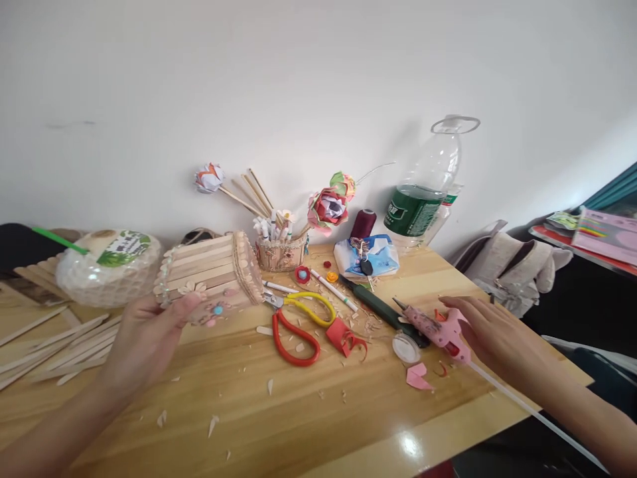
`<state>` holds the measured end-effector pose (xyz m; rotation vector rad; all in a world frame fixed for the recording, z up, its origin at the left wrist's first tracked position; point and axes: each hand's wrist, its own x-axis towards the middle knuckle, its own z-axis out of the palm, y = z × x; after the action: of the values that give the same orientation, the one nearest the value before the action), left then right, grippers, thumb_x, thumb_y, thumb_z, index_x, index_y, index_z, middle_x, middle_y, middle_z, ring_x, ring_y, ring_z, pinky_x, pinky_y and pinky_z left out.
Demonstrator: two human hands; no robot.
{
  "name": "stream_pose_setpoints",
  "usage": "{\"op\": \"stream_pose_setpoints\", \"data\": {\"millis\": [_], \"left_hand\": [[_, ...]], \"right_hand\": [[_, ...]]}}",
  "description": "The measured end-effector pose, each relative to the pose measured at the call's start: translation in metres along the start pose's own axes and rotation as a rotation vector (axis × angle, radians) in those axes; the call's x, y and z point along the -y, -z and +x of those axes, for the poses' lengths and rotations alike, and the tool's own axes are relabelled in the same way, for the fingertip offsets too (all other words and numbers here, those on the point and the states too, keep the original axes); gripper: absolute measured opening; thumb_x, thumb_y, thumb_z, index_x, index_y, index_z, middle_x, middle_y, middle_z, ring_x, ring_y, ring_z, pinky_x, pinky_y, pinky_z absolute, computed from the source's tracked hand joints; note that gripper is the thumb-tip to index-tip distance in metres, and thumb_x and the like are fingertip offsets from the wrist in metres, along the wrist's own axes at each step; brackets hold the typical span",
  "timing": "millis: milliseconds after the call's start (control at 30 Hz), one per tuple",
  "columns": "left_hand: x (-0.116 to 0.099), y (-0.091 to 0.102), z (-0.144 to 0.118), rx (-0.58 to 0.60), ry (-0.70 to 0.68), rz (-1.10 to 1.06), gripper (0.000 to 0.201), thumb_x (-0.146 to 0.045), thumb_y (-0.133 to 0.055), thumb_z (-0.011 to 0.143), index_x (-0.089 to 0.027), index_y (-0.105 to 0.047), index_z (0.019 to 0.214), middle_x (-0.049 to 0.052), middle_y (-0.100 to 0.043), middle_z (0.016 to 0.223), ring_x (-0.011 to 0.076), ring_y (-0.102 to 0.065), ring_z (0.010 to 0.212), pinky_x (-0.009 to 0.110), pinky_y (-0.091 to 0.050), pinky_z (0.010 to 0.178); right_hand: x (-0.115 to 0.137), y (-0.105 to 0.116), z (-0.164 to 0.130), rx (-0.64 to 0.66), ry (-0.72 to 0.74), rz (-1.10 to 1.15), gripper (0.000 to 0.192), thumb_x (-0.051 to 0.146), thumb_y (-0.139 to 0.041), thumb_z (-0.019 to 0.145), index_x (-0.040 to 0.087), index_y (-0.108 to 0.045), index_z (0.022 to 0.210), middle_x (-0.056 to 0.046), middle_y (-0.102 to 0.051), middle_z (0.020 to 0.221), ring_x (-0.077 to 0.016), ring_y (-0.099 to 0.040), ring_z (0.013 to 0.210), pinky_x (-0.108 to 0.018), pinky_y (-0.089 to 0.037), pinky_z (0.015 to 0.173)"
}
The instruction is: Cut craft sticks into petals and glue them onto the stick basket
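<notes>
My left hand (149, 338) grips a craft-stick cup (213, 265), tilted on its side above the table, thumb pressed on its wall. Wooden flowers, a blue bead and a braided trim decorate the cup. At the right, my right hand (482, 332) is open, fingers stretched over the handle of a pink hot glue gun (452, 335); whether it touches the gun is hard to tell. A long glue stick (522, 398) sticks out of the gun's back. Between my hands lie scissors (298, 332) with red and yellow handles.
Behind stand a decorated pen holder (283, 255) with paper flowers, a tissue pack (368, 255) with keys, and a large bottle (423, 192). A dark green tool (378, 305) and red paper scraps (343, 335) lie mid-table. Loose craft sticks (74, 345) and a textured round container (109, 272) are left.
</notes>
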<state>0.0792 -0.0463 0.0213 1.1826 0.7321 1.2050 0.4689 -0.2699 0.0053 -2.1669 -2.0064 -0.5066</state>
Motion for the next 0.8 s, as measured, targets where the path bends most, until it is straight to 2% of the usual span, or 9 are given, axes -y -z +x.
{"op": "stream_pose_setpoints", "data": {"millis": [100, 167, 233, 300, 367, 433, 500, 700, 800], "left_hand": [[0.003, 0.003, 0.003, 0.022, -0.009, 0.000, 0.013, -0.029, -0.077, 0.063, -0.018, -0.070, 0.065, 0.000, -0.073, 0.076, 0.0202, -0.066, 0.079, 0.020, -0.056, 0.053], [0.004, 0.005, 0.004, 0.032, -0.005, 0.002, 0.012, -0.029, -0.076, 0.063, -0.018, -0.070, 0.063, 0.000, -0.073, 0.075, 0.0195, -0.066, 0.079, 0.020, -0.055, 0.054], [0.004, 0.006, 0.006, 0.039, -0.001, -0.002, 0.013, -0.029, -0.077, 0.062, -0.019, -0.068, 0.059, -0.001, -0.072, 0.073, 0.0183, -0.065, 0.078, 0.021, -0.056, 0.059], [0.003, 0.007, 0.007, 0.032, 0.005, -0.013, 0.017, -0.027, -0.078, 0.060, -0.020, -0.065, 0.052, -0.003, -0.071, 0.068, 0.0167, -0.065, 0.075, 0.020, -0.057, 0.061], [0.002, 0.009, 0.007, 0.014, 0.017, -0.017, 0.019, -0.025, -0.080, 0.057, -0.021, -0.063, 0.048, -0.004, -0.071, 0.067, 0.0160, -0.065, 0.076, 0.019, -0.056, 0.062], [0.000, 0.011, 0.009, -0.005, 0.032, -0.004, 0.017, -0.024, -0.080, 0.056, -0.022, -0.065, 0.049, -0.003, -0.072, 0.071, 0.0169, -0.065, 0.079, 0.019, -0.056, 0.064], [-0.001, 0.014, 0.010, -0.010, 0.050, 0.013, 0.012, -0.026, -0.080, 0.056, -0.021, -0.068, 0.055, -0.002, -0.073, 0.075, 0.0187, -0.065, 0.081, 0.021, -0.056, 0.064], [0.001, 0.026, 0.016, 0.069, 0.020, 0.093, 0.014, -0.033, -0.075, 0.062, -0.020, -0.070, 0.058, 0.000, -0.072, 0.066, 0.0178, -0.064, 0.068, 0.022, -0.055, 0.064], [0.003, 0.031, 0.019, 0.084, 0.019, 0.129, 0.014, -0.033, -0.074, 0.064, -0.021, -0.071, 0.060, 0.000, -0.071, 0.065, 0.0160, -0.063, 0.066, 0.020, -0.054, 0.062]], "right_hand": [[0.052, 0.010, 0.013, -0.045, 0.120, 0.080, 0.024, 0.022, -0.037, 0.092, 0.018, -0.052, 0.110, -0.011, -0.065, 0.102, -0.0236, -0.062, 0.092, -0.036, -0.048, 0.078], [0.095, 0.013, 0.028, 0.000, 0.231, 0.205, 0.022, 0.020, -0.037, 0.093, 0.018, -0.054, 0.106, -0.011, -0.065, 0.098, -0.0228, -0.061, 0.091, -0.035, -0.048, 0.076], [0.132, 0.012, 0.046, 0.127, 0.254, 0.301, 0.024, 0.020, -0.034, 0.094, 0.017, -0.056, 0.104, -0.011, -0.065, 0.096, -0.0222, -0.061, 0.087, -0.034, -0.048, 0.072], [0.159, 0.006, 0.062, 0.168, 0.297, 0.330, 0.022, 0.027, -0.042, 0.093, 0.020, -0.056, 0.108, -0.008, -0.064, 0.101, -0.0210, -0.059, 0.092, -0.033, -0.048, 0.079], [0.175, -0.001, 0.073, 0.214, 0.291, 0.342, 0.041, 0.037, -0.056, 0.085, 0.020, -0.049, 0.121, -0.009, -0.058, 0.117, -0.0249, -0.054, 0.106, -0.039, -0.045, 0.088], [0.182, -0.008, 0.081, 0.221, 0.249, 0.339, 0.058, 0.040, -0.065, 0.077, 0.017, -0.044, 0.126, -0.013, -0.053, 0.123, -0.0290, -0.048, 0.113, -0.044, -0.041, 0.092], [0.183, -0.012, 0.086, 0.222, 0.240, 0.332, 0.060, 0.038, -0.067, 0.073, 0.014, -0.046, 0.124, -0.017, -0.052, 0.124, -0.0304, -0.048, 0.113, -0.046, -0.041, 0.092], [0.160, -0.010, 0.108, 0.233, 0.421, 0.317, 0.029, 0.028, -0.058, 0.082, 0.013, -0.055, 0.106, -0.013, -0.065, 0.095, -0.0252, -0.061, 0.089, -0.038, -0.050, 0.077], [0.143, -0.013, 0.120, 0.204, 0.505, 0.304, 0.013, 0.023, -0.049, 0.086, 0.015, -0.058, 0.092, -0.013, -0.065, 0.096, -0.0236, -0.060, 0.095, -0.035, -0.050, 0.079]]}}
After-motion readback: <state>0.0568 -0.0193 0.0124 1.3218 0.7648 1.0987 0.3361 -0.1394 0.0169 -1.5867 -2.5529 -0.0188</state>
